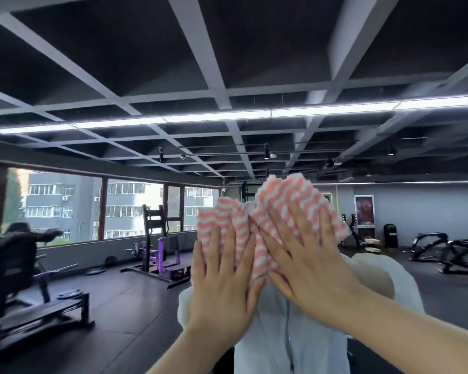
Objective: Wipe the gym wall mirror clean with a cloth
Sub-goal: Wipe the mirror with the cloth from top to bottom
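The wall mirror (119, 279) fills the whole view and reflects the gym behind me. A pink-and-white wavy-striped cloth (289, 203) is spread flat against the glass at centre right. My left hand (222, 287) presses the cloth's lower left part with straight fingers. My right hand (311, 263) lies flat on the cloth's right part, fingers spread and pointing up-left. Both hands cover the reflection of my head. My reflected pale shirt (281, 341) shows below the hands.
Reflected in the mirror are a black bench (38, 317) at the lower left, a purple rack machine (160, 247) in the middle, windows (65, 209) on the left, dark machines (449, 252) at the right, and a ceiling light strip (227, 114).
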Available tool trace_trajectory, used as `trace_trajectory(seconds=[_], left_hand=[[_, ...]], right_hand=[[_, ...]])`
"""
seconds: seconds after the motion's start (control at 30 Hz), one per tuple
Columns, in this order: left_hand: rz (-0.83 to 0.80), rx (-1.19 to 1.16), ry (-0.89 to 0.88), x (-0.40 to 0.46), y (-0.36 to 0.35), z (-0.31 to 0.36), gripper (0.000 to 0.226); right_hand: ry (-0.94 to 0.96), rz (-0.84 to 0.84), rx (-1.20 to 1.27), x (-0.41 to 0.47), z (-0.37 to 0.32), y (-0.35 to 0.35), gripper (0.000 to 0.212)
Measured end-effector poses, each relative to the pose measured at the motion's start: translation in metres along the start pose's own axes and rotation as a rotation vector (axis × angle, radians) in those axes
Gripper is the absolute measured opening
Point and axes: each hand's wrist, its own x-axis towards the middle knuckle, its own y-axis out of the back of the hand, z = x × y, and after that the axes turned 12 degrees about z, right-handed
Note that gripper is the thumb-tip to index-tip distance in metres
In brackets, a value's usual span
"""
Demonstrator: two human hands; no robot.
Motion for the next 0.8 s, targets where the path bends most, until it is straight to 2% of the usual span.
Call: trace_trajectory(seconds=[0.07,0.17,0.23,0.3,0.43,0.53,0.67,0.8], left_hand=[[0.013,0.005,0.023,0.019,-0.001,-0.013,0.067],[0.047,0.024,0.100,0.077,-0.004,-0.033,0.072],[0.053,0.047,0.124,0.123,0.000,-0.043,0.076],[-0.007,0.084,0.155,0.165,0.007,-0.051,0.082],[-0.072,0.076,0.142,0.211,0.018,-0.066,0.075],[-0.004,0.037,0.067,0.194,0.012,-0.065,0.081],[0.132,-0.024,-0.143,0.134,-0.002,-0.051,0.070],[0.086,-0.034,-0.347,0.052,-0.008,-0.030,0.067]], right_hand=[[-0.051,-0.028,-0.003,0.017,0.011,0.004,0.070],[-0.164,0.025,-0.051,0.066,0.036,0.011,0.080],[-0.228,0.004,-0.084,0.099,0.054,0.014,0.075],[-0.262,-0.019,-0.106,0.131,0.072,0.020,0.073],[-0.293,-0.018,-0.079,0.163,0.091,0.028,0.073],[-0.244,-0.006,-0.078,0.148,0.086,0.028,0.072],[-0.105,0.100,-0.029,0.090,0.062,0.012,0.073],[-0.041,0.075,-0.032,0.001,0.021,0.000,0.074]])
